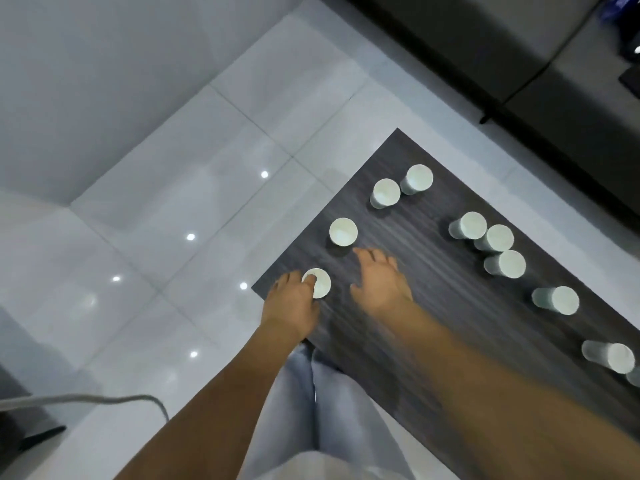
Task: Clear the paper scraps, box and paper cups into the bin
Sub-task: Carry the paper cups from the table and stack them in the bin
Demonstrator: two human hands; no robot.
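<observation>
Several white paper cups stand upright on a dark wood-grain table. My left hand grips the nearest cup at the table's near-left corner, fingers over its rim. My right hand hovers over the table with fingers spread and holds nothing; it is just below another cup. Two cups stand farther back. A cluster of three cups stands to the right, and further cups run toward the right edge. No bin, box or scraps are in view.
Glossy white floor tiles lie left of the table. A dark sofa runs along the top right. A grey cable crosses the floor at lower left. My light trousers show below the table edge.
</observation>
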